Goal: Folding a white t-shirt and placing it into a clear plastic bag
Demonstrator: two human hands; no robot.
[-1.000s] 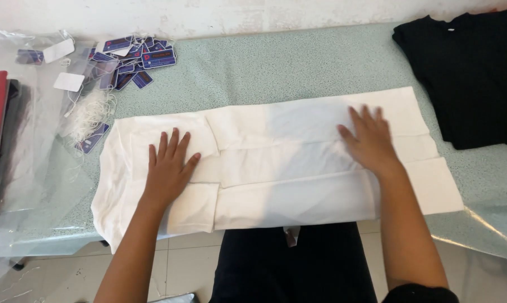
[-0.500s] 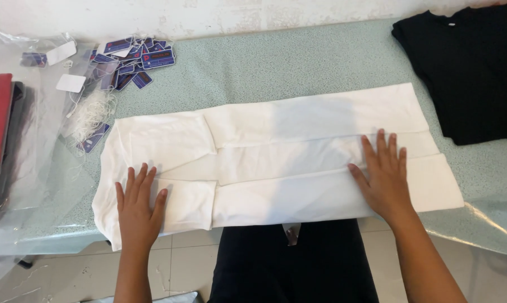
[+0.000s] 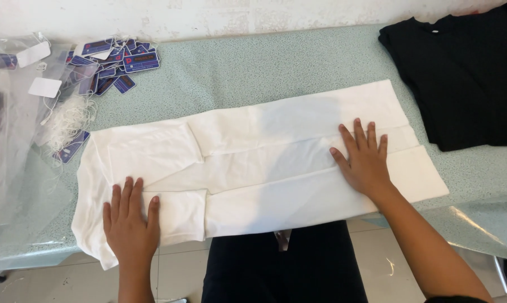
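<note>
I see both palms flat, fingers spread: left hand [image 3: 131,220] has slid toward the white shirt's [image 3: 276,163] near-left edge, right hand [image 3: 364,159] nearer me, smoothing folds.

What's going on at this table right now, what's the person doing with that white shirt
A person presses both palms flat on a white shirt laid face down across a pale green table, its sides and sleeves folded in. The left hand rests on the sleeve end near the table's front edge; the right hand lies toward the hem end. A black garment sits at the far right, and a heap of blue hang tags with clear plastic bags lies at the left.
</note>
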